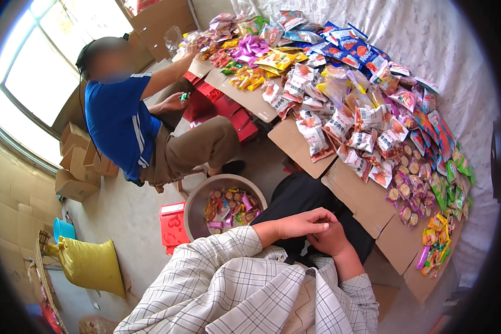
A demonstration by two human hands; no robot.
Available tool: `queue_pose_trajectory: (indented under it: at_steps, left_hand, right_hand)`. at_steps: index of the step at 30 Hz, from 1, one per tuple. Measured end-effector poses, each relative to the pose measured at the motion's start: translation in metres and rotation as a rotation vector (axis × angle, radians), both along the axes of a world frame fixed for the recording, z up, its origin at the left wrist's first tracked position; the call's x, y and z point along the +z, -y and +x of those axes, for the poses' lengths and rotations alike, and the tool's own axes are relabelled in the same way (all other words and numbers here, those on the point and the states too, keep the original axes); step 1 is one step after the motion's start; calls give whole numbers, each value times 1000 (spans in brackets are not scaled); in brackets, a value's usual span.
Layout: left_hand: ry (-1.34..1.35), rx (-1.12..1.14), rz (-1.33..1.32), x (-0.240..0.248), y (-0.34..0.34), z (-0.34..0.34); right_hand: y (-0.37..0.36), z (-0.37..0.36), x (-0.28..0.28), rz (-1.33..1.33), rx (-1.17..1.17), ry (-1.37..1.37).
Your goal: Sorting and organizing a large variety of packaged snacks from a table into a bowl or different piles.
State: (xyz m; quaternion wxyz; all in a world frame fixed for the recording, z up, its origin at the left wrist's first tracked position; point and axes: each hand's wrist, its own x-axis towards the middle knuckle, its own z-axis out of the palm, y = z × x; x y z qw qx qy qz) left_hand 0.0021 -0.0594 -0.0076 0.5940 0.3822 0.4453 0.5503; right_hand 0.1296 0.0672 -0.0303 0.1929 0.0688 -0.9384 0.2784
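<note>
My left hand [301, 224] and my right hand [333, 240] meet over my lap, just above my dark trousers [286, 200]. The fingers of the left lie curled over those of the right, which are partly hidden. Whether anything sits between them cannot be made out. Nearest on the left stands a wide round basin [192, 214] holding a mix of small wrapped snacks [231, 207]. On the right, a cardboard-covered table [357, 201] carries heaps of snack packets, among them white-and-red packets [339, 125] and purple-wrapped round sweets [409, 192].
Across the basin, a person in a blue shirt [117, 119] reaches to the table's far end and holds small green packets [184, 97]. Red boxes [228, 103] stand beside the table; another red box [173, 225] is by the basin. Cardboard boxes [75, 186] and a yellow sack [92, 264] are left.
</note>
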Motion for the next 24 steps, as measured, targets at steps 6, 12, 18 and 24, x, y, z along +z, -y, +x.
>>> queue_pose_trajectory:
  at_steps: [6, 12, 18, 24]
  left_hand:
    - [487, 83, -74, -14, -1, -12]
    - [606, 132, -106, -21, 14, -34]
    - [681, 102, -13, -35, 12, -33]
    - [859, 37, 99, -33, 11, -37]
  right_hand:
    - [-3, 4, 0, 155, 4, -145]
    - [-4, 6, 9, 177, 33, -138]
    - [-7, 3, 6, 75, -3, -94]
    - [-7, -1, 1, 23, -4, -61]
